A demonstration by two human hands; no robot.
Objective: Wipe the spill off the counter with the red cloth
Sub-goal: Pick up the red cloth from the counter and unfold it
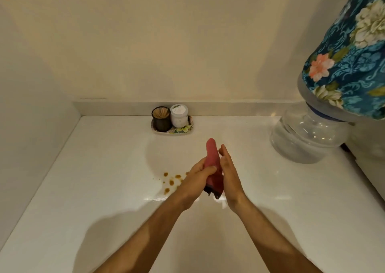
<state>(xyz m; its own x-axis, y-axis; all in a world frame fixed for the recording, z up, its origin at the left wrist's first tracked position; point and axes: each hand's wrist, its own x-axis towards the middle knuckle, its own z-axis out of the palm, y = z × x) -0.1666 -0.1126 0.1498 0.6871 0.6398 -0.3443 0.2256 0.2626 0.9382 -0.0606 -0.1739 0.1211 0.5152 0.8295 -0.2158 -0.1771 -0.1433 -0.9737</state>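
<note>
The red cloth (212, 158) is bunched into an upright roll above the white counter (104, 168). My left hand (198, 175) is closed around its lower half, thumb across the front. My right hand (229, 172) lies flat against the cloth's right side with the fingers straight. A spill of brown drops (171, 181) lies on the counter just left of and under my left hand; part of it is hidden by the hand.
A small floral tray (183, 130) at the back wall holds a dark cup of toothpicks (161, 118) and a white jar (179, 115). A large water bottle (308, 135) with a floral fabric cover (350, 64) stands at the right. Walls close the left and back.
</note>
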